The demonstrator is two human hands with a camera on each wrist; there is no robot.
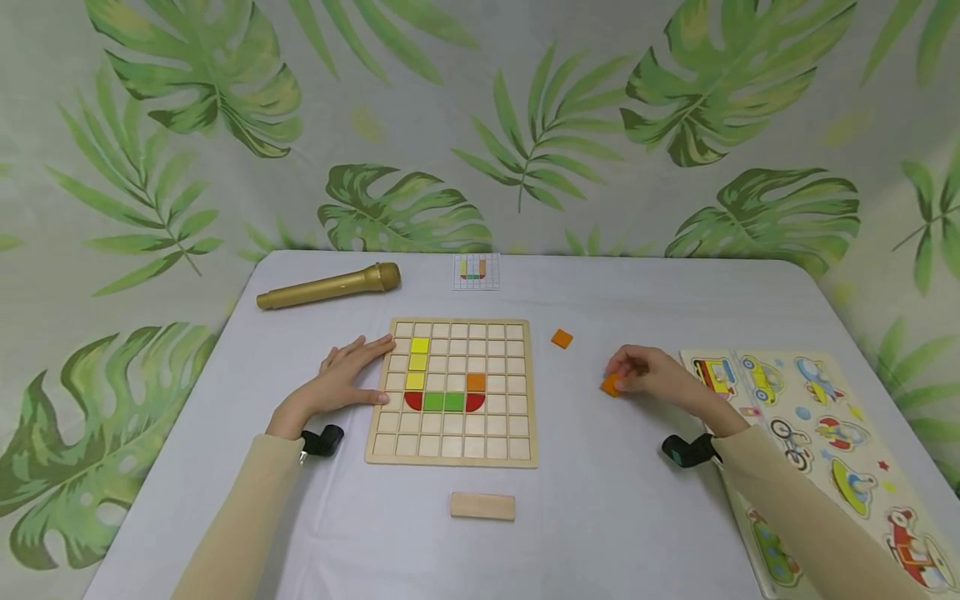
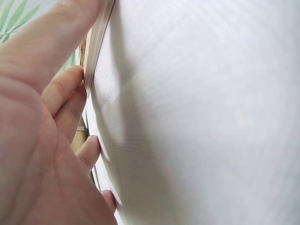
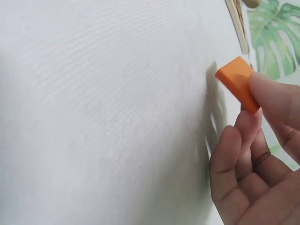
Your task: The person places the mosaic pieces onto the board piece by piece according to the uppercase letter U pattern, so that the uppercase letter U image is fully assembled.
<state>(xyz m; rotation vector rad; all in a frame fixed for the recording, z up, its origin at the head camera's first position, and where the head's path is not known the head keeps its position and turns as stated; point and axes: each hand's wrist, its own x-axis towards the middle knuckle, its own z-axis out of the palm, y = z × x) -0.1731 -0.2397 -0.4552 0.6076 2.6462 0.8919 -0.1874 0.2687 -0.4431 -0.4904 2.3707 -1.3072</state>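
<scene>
My right hand [image 1: 651,377] pinches an orange square tile [image 3: 236,80] between thumb and fingers, low over the table, right of the wooden grid board [image 1: 452,458]. The left hand [image 1: 336,380] rests with spread fingers against the board's left edge, its thumb at the rim [image 2: 97,42]. On the board sit three yellow tiles [image 1: 417,362] in a column, two green tiles [image 1: 443,402], a red rounded piece [image 1: 413,402] at each end of the greens, and one orange tile [image 1: 476,382] above the right red piece. Another orange tile [image 1: 562,338] lies between board and right hand.
A small pattern card [image 1: 476,272] lies behind the board, with a gold microphone [image 1: 330,287] at its left. In front is a plain wooden block [image 1: 482,506]. A picture puzzle board [image 1: 817,400] lies at the right, partly under the right forearm.
</scene>
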